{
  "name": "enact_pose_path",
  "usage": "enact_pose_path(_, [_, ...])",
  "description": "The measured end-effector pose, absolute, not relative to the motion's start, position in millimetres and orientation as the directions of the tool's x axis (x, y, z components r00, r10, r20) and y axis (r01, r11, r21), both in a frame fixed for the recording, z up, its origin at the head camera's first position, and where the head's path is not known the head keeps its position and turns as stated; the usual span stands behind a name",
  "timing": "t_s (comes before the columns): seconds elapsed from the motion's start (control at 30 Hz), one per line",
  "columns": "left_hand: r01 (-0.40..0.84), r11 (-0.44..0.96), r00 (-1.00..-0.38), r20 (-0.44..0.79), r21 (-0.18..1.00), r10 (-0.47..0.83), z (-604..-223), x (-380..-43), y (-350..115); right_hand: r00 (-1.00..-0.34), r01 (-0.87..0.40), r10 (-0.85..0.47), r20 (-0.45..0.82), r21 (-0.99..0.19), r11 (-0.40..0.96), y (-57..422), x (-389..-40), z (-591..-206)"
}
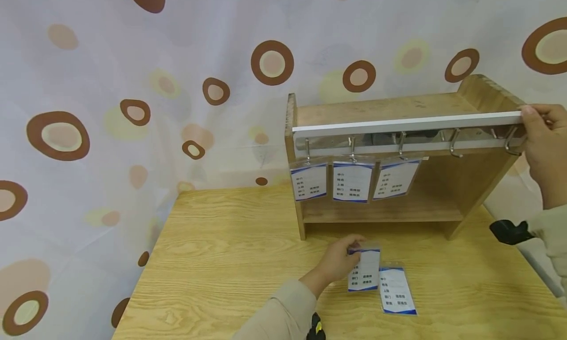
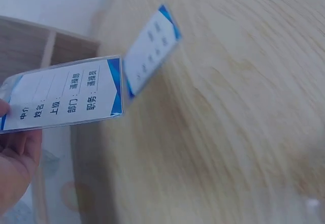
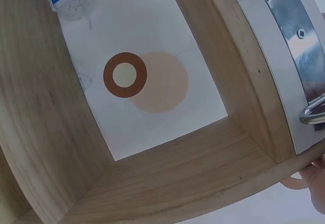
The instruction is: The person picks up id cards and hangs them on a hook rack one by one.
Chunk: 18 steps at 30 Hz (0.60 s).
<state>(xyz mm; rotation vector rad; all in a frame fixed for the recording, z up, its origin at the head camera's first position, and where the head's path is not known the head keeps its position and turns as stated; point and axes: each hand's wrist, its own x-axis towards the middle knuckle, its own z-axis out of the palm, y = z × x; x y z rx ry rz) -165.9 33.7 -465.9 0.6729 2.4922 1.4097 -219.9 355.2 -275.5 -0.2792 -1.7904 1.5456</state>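
My left hand (image 1: 338, 260) pinches a badge in a clear sleeve (image 1: 366, 271) by its top end, the thumb over the printed face. In the left wrist view this badge (image 2: 66, 94) is held above the table, overlapping a second badge (image 2: 152, 51) that lies on the wood. That second badge (image 1: 397, 291) is to the right in the head view. My right hand (image 1: 547, 148) grips the right end of the white hook rail (image 1: 407, 123), thumb on its front. Three badges hang from the rail's left hooks, the middle badge (image 1: 352, 181) upright and the right badge (image 1: 396, 178) tilted.
The wooden shelf (image 1: 385, 214) stands at the back of the table (image 1: 212, 261). Two metal hooks at the right, including the end hook (image 1: 511, 140), carry no badge. A dotted curtain (image 1: 177, 59) hangs behind.
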Motion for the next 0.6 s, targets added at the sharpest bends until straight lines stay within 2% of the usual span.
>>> enact_pose_path(0.3, [0.361,0.319,-0.832,0.148,0.876,0.534,-429,-167,44,-0.693,-0.432,0.611,0.383,-0.899,0.074,350,-221,-274])
enact_pose_path(0.6, [0.464,0.28,-0.807,0.271,0.84,0.525,-390,-174,52,-0.701,-0.506,0.607,0.373,-0.861,-0.055,350,-223,-277])
